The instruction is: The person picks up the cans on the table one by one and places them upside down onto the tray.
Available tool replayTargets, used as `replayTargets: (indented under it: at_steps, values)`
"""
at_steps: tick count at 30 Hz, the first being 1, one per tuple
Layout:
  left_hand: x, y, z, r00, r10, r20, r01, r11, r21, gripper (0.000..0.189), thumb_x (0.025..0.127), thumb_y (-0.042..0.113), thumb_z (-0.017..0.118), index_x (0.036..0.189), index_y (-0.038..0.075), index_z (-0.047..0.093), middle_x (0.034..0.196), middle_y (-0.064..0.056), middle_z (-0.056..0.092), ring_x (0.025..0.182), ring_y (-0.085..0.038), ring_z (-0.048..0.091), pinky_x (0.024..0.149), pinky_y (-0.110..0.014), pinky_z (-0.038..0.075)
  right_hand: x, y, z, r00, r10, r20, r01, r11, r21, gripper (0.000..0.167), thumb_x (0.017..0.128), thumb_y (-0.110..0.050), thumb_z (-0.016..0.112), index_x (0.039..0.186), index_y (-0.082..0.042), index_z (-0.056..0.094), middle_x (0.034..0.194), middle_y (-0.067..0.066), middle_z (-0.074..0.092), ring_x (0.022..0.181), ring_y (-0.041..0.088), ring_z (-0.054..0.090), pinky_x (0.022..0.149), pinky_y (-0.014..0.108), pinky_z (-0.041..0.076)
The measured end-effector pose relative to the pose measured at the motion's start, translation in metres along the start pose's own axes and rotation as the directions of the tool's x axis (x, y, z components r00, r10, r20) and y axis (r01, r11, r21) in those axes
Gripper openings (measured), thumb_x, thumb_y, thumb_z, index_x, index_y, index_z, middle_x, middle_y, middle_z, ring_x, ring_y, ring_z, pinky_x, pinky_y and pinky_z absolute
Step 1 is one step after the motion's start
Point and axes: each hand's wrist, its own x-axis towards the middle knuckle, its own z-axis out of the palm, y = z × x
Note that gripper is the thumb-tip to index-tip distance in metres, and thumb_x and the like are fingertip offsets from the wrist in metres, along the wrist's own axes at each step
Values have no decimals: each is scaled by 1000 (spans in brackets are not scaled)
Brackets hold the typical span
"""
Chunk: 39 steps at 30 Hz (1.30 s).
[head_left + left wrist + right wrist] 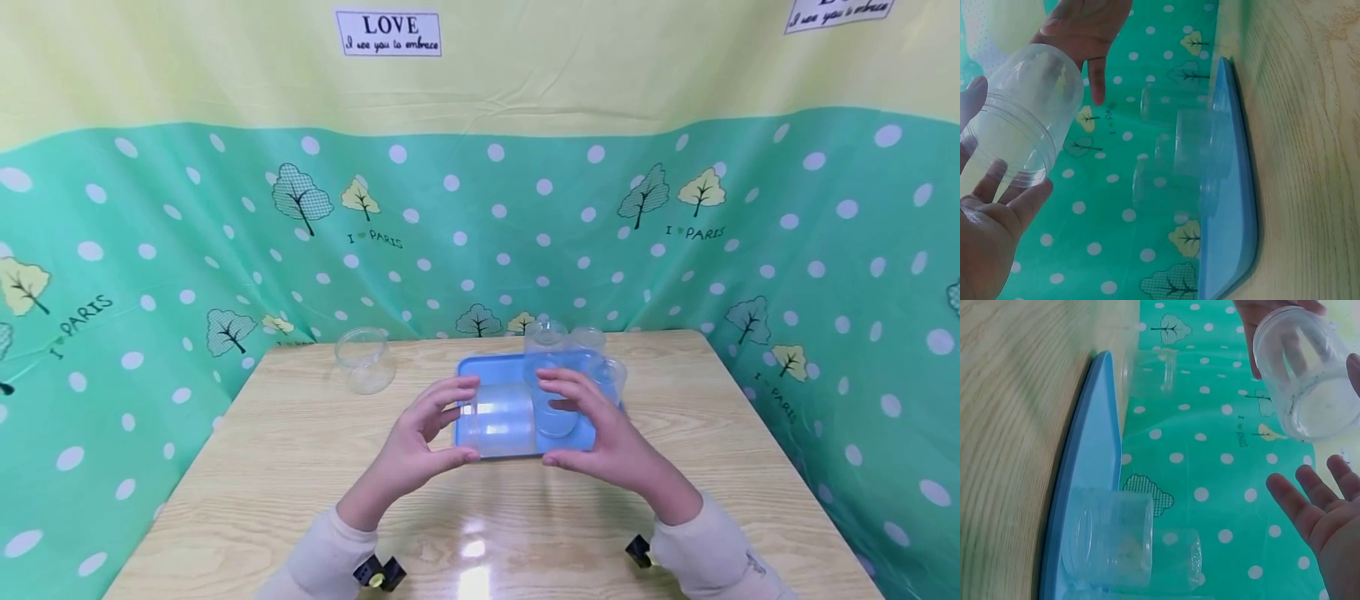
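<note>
A clear plastic jar is held on its side above the table, between both hands. My left hand grips it at the ridged mouth end, thumb below and fingers above in the head view. In the left wrist view the jar tilts, with left fingertips pressed on its rim. Beside the base end is my right hand, fingers spread and bent loosely. In the right wrist view the right hand's fingers stand apart from the jar; whether its thumb touches the base I cannot tell.
Behind the hands lies a blue tray carrying several clear jars on its right half. Another clear jar stands at the table's back left. A green dotted curtain encloses the wooden table at back and sides.
</note>
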Motion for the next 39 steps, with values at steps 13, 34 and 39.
replayTargets:
  at_steps: [13, 34, 39]
  values:
    - [-1, -1, 8, 1000, -6, 4, 6, 999, -40, 67, 79, -8, 83, 140, 3, 55, 154, -15, 46, 144, -26, 45, 111, -39, 50, 0, -2, 11, 998, -60, -11, 60, 997, 49, 82, 79, -6, 88, 149, -5, 45, 159, 15, 36, 146, 26, 40, 104, 47, 54]
    - [-1, -2, 11, 1000, 18, 3, -18, 996, -89, 68, 79, -10, 82, 140, 3, 55, 153, -18, 45, 143, -29, 46, 109, -49, 49, 1, 0, 18, 992, -127, -22, 129, 984, 124, 82, 70, 15, 87, 141, 4, 47, 154, 28, 37, 143, 21, 43, 103, 28, 54]
    - [-1, -1, 10, 1000, 17, 7, -16, 998, -66, 68, 79, -9, 83, 140, 3, 55, 153, -17, 45, 142, -28, 46, 109, -47, 50, 1, 0, 19, 990, -140, -30, 143, 982, 125, 81, 69, 16, 86, 139, 5, 48, 152, 29, 39, 142, 24, 45, 102, 29, 55]
